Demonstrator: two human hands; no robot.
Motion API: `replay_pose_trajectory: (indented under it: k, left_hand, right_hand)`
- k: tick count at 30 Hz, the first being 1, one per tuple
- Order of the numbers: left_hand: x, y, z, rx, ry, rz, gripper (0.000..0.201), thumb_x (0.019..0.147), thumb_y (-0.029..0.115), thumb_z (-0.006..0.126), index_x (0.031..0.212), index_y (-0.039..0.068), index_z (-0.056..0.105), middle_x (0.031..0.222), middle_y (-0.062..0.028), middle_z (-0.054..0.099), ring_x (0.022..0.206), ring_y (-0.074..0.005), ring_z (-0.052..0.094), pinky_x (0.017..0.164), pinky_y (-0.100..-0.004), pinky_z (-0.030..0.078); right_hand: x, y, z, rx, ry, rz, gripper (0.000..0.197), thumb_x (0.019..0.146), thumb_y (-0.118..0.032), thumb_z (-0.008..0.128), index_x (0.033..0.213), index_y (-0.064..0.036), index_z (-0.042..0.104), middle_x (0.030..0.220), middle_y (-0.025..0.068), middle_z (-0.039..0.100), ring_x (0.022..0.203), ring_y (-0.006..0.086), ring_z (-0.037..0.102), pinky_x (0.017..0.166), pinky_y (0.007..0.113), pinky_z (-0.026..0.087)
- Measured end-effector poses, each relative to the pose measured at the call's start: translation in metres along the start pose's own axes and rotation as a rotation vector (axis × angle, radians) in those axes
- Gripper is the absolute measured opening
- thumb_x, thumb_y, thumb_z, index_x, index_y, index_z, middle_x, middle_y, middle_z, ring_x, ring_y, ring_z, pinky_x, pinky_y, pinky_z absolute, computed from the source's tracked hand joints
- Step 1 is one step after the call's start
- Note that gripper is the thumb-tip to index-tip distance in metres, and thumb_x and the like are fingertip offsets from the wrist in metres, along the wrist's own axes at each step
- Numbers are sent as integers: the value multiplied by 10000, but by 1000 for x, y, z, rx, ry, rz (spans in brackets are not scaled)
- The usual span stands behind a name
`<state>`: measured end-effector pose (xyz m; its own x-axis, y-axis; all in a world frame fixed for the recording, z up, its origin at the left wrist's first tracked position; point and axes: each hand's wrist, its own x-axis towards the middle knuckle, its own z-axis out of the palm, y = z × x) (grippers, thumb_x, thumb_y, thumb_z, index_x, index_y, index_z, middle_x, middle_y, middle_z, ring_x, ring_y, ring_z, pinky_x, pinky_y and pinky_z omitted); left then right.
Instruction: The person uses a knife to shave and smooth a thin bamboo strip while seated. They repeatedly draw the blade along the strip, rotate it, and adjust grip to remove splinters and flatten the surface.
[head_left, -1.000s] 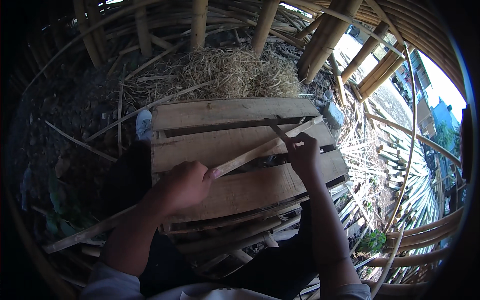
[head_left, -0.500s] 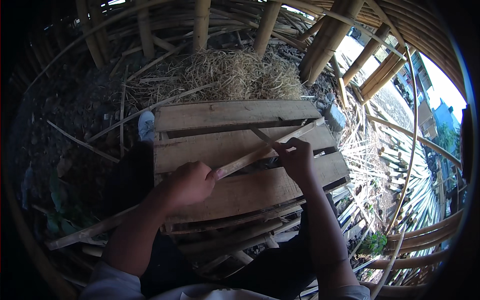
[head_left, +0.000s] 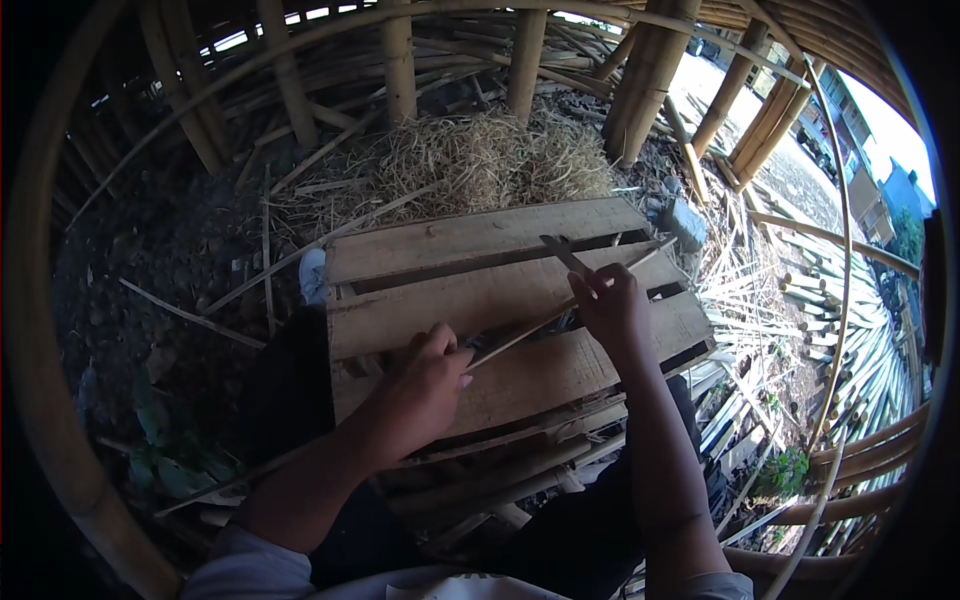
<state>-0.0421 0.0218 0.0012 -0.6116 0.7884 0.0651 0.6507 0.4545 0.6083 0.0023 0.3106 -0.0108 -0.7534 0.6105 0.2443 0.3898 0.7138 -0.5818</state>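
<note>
My left hand (head_left: 412,398) is closed around a long bamboo strip (head_left: 522,333), which slants up to the right over a slatted wooden table (head_left: 440,300). The strip's thin edge faces up. Its other end runs out behind my left forearm to the lower left. My right hand (head_left: 612,308) is closed on a knife (head_left: 566,256), with the blade pointing up and left above the slats. The knife's handle is hidden in the fist. Beneath that hand passes the far part of the strip; I cannot tell whether blade and strip touch.
Beyond the table lies a heap of shavings (head_left: 490,160), with bamboo posts (head_left: 398,65) behind it. A grey block (head_left: 684,222) sits by the table's far right corner. Cut bamboo poles (head_left: 865,370) are piled at the right. A long curved strip (head_left: 843,250) arches there.
The strip has turned from its broad face to its narrow edge. My right hand has moved slightly up and right, lifting the blade away from the strip. The whole view has shifted a little.
</note>
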Motion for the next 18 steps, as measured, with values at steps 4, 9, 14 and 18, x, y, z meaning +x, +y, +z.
replay_pose_trajectory:
  k: [4, 9, 14, 18]
  left_hand:
    - [-2, 13, 3, 192, -110, 16, 525, 985, 246, 691, 1396, -35, 525, 1320, -199, 512, 1285, -373, 513, 1096, -472, 434]
    - [-6, 22, 4, 83, -98, 60, 817, 1000, 332, 675, 1564, -69, 241, 1521, -307, 342, 1455, -457, 347, 1218, -523, 291]
    - [-2, 46, 18, -606, -187, 281, 1008, 1057, 363, 581, 1597, -28, -175, 1685, -294, -113, 1587, -381, -88, 1280, -511, 68]
    - [-8, 75, 37, -678, -490, 323, 1187, 1046, 552, 492, 1437, -106, -415, 1610, -339, -341, 1542, -353, -286, 1281, -484, -32]
  right_hand:
    - [-6, 9, 1, 21, -29, -10, 410, 916, -368, 779, 962, 34, 715, 925, 245, 761, 866, 367, 765, 737, 447, 582]
    - [-12, -4, -1, 169, 89, -28, 294, 1023, -251, 636, 994, 41, 664, 788, 188, 714, 717, 300, 717, 633, 433, 525]
    - [-52, -41, 5, 1261, -90, -24, 318, 1105, -345, 488, 1124, -38, 570, 804, -1, 485, 684, 111, 444, 639, 306, 389]
    - [-74, -49, 21, 1488, -211, 46, 395, 1106, -423, 383, 1176, -66, 537, 845, -20, 416, 719, 114, 377, 692, 293, 351]
